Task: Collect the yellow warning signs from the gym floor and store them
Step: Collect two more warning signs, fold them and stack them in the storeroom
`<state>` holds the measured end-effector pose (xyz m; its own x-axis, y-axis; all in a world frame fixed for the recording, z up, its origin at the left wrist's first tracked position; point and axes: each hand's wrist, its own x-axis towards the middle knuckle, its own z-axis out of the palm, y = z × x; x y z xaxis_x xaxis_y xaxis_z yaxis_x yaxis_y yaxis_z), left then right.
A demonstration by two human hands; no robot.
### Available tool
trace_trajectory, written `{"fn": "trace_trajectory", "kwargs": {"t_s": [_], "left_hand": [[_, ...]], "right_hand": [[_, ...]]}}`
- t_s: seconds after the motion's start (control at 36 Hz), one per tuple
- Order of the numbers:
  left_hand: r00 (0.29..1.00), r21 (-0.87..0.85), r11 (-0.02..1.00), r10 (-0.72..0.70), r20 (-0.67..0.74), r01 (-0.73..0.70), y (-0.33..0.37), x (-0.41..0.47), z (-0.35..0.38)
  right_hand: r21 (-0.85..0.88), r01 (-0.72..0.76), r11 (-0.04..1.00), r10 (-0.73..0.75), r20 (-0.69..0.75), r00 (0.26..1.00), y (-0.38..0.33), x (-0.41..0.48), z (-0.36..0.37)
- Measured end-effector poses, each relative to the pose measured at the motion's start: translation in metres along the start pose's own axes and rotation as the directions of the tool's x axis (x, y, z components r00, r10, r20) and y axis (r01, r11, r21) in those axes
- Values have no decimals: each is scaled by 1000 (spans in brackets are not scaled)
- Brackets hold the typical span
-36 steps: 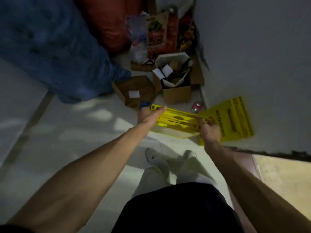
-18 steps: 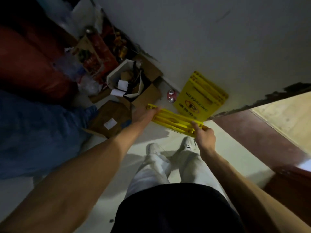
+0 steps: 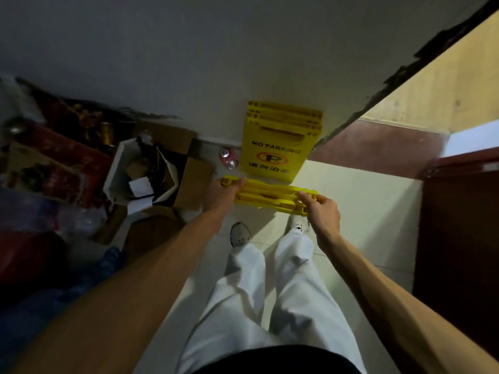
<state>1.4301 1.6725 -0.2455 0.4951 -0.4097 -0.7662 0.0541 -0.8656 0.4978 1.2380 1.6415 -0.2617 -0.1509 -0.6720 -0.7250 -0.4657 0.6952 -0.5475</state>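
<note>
I hold a folded yellow warning sign (image 3: 267, 197) level in front of me, seen edge-on above the floor. My left hand (image 3: 225, 188) grips its left end and my right hand (image 3: 322, 210) grips its right end. Just beyond it, a stack of yellow "NO PARKING" signs (image 3: 278, 141) leans upright against the white wall. The held sign sits a little short of that stack, near its base.
Two drink cans (image 3: 229, 159) stand on the floor left of the leaning signs. Open cardboard boxes (image 3: 189, 174) and bags of clutter fill the left side. A dark red door (image 3: 459, 238) stands at the right, with a doorway threshold (image 3: 378, 141) behind it.
The view has swung so the wall and leaning signs are now straight ahead. The held sign has come level and closer to the stack's base. Both hands keep their grip.
</note>
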Motion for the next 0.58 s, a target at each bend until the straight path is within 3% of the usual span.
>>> {"fn": "trace_trajectory", "kwargs": {"t_s": [0.25, 0.58], "left_hand": [[998, 5, 1000, -28, 58, 28, -16, 54, 24], [997, -30, 999, 26, -68, -28, -4, 115, 55]], "right_hand": [[29, -40, 999, 41, -19, 999, 17, 47, 21], [-45, 42, 998, -43, -18, 999, 21, 108, 42]]}}
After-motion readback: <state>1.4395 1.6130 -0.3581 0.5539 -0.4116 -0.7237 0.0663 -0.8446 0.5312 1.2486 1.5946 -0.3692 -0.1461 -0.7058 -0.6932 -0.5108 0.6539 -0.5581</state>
